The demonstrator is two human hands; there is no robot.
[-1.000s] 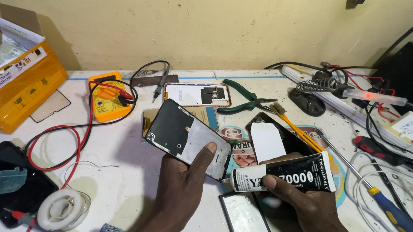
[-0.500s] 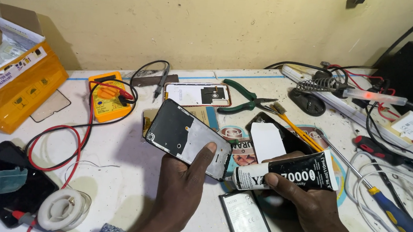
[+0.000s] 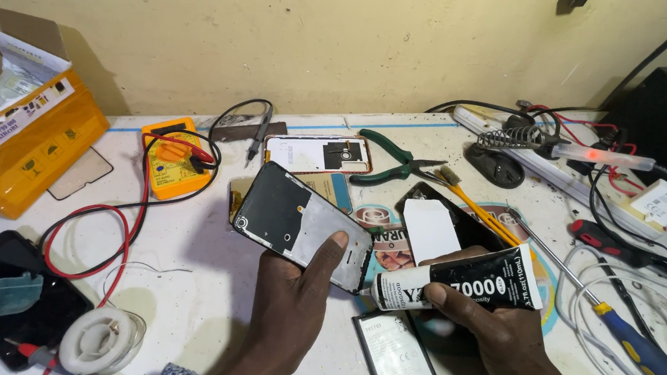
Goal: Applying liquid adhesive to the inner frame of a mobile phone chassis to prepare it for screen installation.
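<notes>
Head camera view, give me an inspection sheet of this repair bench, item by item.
Surface: white bench top, scuffed, crowded.
Job's things: opened phone frame held tilted above the bench in the left hand; black glue tube in the right hand, nozzle at the frame's lower edge.
Clutter: yellow multimeter, green pliers, phone back cover, flat battery, solder reel, orange box, blue-handled screwdriver.
Fingers: both hands closed around their items.
Cables: red and black test leads; white cable tangle at right.
Surroundings: yellowish wall; soldering iron stand.
</notes>
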